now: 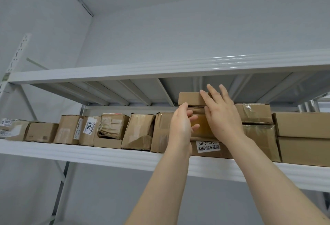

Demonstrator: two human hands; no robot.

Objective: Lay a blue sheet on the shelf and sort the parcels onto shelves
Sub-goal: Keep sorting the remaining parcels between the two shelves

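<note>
Up on the shelf, the small box tops a stack, its long axis along the shelf edge. The right hand presses flat against its front, fingers spread; the left hand hovers just below-left, loosely open, gripping nothing.

brown parcels, white label, pale grey shelf

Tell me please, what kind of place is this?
Probably a parcel storeroom or pickup point: a white metal shelving rack against bare walls, a row of taped cardboard parcels, and a pickup-code label.
</note>
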